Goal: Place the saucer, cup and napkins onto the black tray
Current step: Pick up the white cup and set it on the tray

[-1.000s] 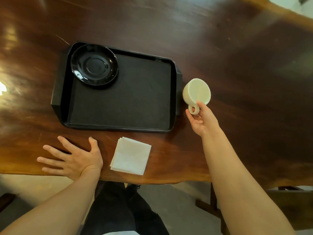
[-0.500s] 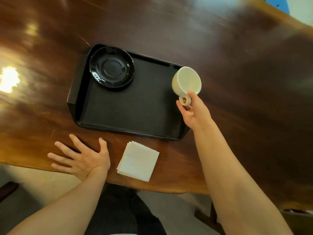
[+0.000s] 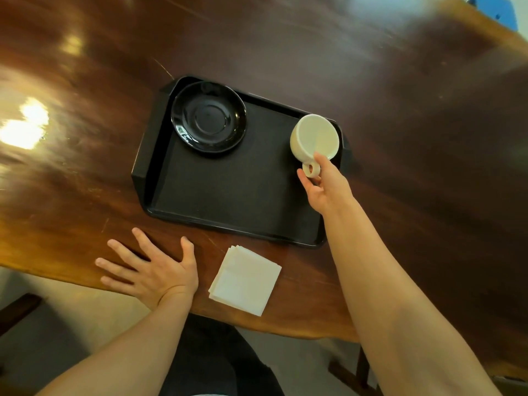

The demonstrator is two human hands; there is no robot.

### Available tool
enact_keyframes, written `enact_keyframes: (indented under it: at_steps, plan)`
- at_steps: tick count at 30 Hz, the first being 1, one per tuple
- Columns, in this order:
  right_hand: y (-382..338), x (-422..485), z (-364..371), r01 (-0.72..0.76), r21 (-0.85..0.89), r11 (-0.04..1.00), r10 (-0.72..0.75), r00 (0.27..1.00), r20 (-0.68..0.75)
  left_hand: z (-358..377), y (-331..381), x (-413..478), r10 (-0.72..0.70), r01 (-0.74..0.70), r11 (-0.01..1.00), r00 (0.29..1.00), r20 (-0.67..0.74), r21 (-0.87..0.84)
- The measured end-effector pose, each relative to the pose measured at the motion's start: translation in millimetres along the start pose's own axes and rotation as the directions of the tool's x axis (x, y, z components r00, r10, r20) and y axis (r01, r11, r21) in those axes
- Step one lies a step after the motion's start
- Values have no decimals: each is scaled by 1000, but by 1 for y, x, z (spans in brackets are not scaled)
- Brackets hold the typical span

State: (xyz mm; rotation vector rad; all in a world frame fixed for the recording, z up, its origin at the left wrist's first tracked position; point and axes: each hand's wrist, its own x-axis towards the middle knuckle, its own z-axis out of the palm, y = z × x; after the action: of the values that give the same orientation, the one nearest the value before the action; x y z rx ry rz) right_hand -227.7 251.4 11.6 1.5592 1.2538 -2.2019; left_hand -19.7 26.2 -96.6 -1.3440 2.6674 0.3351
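Note:
A black tray [image 3: 228, 201] lies on the dark wooden table. A glossy black saucer [image 3: 209, 120] rests in its far left corner. My right hand [image 3: 324, 185] pinches the handle of a cream cup [image 3: 314, 138], which hangs tilted over the tray's far right corner. I cannot tell whether the cup touches the tray. A stack of white napkins [image 3: 245, 280] lies on the table just in front of the tray. My left hand [image 3: 150, 271] rests flat on the table's near edge, left of the napkins, fingers spread.
The wooden table [image 3: 414, 138] stretches far to the right and back, with bright glare at the left. Its near edge runs just under my left hand. A blue object [image 3: 493, 10] shows at the top right corner.
My right hand has carried the cup leftward from beside the tray to above its far right corner. The left hand and napkins have stayed in place.

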Motion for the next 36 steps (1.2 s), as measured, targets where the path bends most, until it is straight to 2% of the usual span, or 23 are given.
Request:
enact_keyframes:
  at_steps: [6, 24, 30, 34, 36]
  plan:
    - [3, 1, 9, 38, -27, 999, -38, 999, -2, 0, -1, 0, 2, -2, 1000, 1000, 11, 0]
    - [13, -8, 6, 111, -369, 923, -108, 994, 29, -2, -1, -1, 6, -6, 1000, 1000, 22, -12]
    - [23, -35, -18, 222, -541, 811, -248, 969, 25, 0, -2, -1, 1, -1, 1000, 1000, 19, -3]
    - [47, -55, -45, 325, -626, 709, -321, 939, 125, 1, -1, 0, -3, 3, 1000, 1000, 13, -2]
    - [66, -66, -64, 361, -704, 612, -318, 927, 199, 1, -1, 0, -4, 4, 1000, 1000, 14, -1]
